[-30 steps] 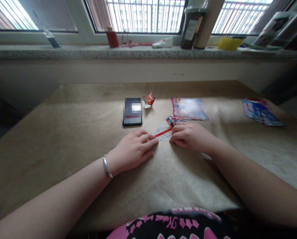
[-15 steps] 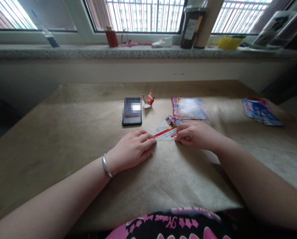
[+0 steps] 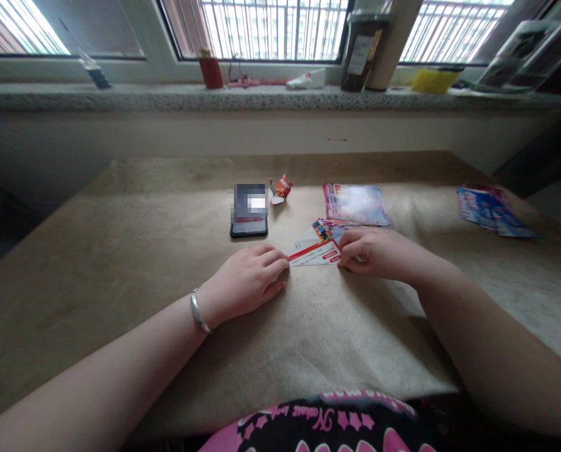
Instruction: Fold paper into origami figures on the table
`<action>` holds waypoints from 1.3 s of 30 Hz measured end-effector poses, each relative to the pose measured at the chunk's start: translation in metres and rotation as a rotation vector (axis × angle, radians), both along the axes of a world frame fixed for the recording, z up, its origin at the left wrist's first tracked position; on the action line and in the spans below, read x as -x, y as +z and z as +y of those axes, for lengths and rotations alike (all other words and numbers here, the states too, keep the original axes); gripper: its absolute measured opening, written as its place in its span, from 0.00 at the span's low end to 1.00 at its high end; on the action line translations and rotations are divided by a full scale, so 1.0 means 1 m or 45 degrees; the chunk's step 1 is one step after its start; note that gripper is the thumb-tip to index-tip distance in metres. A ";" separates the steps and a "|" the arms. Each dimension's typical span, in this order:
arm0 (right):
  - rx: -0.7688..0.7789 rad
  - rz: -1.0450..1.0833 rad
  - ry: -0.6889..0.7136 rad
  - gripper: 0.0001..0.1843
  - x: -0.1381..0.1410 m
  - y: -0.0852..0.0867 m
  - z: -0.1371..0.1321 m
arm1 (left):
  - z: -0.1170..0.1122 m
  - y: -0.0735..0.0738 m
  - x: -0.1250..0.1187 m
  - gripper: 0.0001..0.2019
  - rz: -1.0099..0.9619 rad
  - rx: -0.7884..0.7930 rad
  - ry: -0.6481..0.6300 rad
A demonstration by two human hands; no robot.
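Observation:
A folded sheet of printed paper (image 3: pixel 314 251), white with a red stripe and a colourful upper part, lies on the table between my hands. It has a roughly triangular shape with a straight near edge. My left hand (image 3: pixel 250 279), wearing a silver bangle (image 3: pixel 199 312), has its fingertips closed at the paper's left corner. At the right corner, my right hand (image 3: pixel 372 252) pinches the paper between thumb and curled fingers, hiding that end. Just behind is a stack of colourful printed sheets (image 3: pixel 357 205).
A phone (image 3: pixel 249 226) with a blurred-out screen lies beyond my left hand. Beside it stands a small red and white folded paper piece (image 3: pixel 281 189). More blue printed sheets (image 3: pixel 494 210) lie far right. Jars and small items line the windowsill (image 3: pixel 158 99) behind the table (image 3: pixel 96 251).
My right hand has slid slightly right and my left hand slightly left, so more of the paper's red-striped face shows between them. The other things stay in place.

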State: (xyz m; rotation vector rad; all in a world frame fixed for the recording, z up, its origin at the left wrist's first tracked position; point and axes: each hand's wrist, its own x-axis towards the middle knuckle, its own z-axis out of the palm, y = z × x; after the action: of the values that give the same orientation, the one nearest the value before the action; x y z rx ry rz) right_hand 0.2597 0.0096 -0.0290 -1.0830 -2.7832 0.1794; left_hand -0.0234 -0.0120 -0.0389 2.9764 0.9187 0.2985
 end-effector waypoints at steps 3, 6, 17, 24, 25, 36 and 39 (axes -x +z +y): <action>0.041 -0.027 -0.016 0.08 -0.005 -0.003 0.002 | 0.001 0.002 0.001 0.10 0.002 -0.021 -0.008; 0.079 -0.024 -0.003 0.07 -0.010 -0.006 0.005 | 0.002 0.003 0.003 0.09 -0.003 -0.038 -0.008; 0.091 -0.066 -0.032 0.08 -0.014 -0.004 0.002 | 0.005 0.001 0.008 0.11 -0.050 -0.046 -0.022; 0.104 -0.118 -0.046 0.08 -0.017 0.000 0.002 | 0.005 0.003 0.006 0.11 -0.046 -0.085 -0.016; 0.109 -0.114 -0.033 0.08 -0.017 0.000 0.002 | 0.005 0.002 0.005 0.11 -0.045 -0.090 -0.020; 0.209 -0.052 0.020 0.10 -0.017 0.005 0.002 | 0.005 0.004 0.005 0.11 -0.039 -0.099 -0.009; 0.228 -0.053 0.018 0.11 -0.018 0.006 0.001 | 0.004 0.004 0.005 0.11 -0.055 -0.091 -0.008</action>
State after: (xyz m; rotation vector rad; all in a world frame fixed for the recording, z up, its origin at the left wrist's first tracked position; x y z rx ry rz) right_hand 0.2779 0.0109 -0.0228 -1.1179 -2.8573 0.4201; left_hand -0.0283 -0.0079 -0.0350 3.0238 0.9132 0.4021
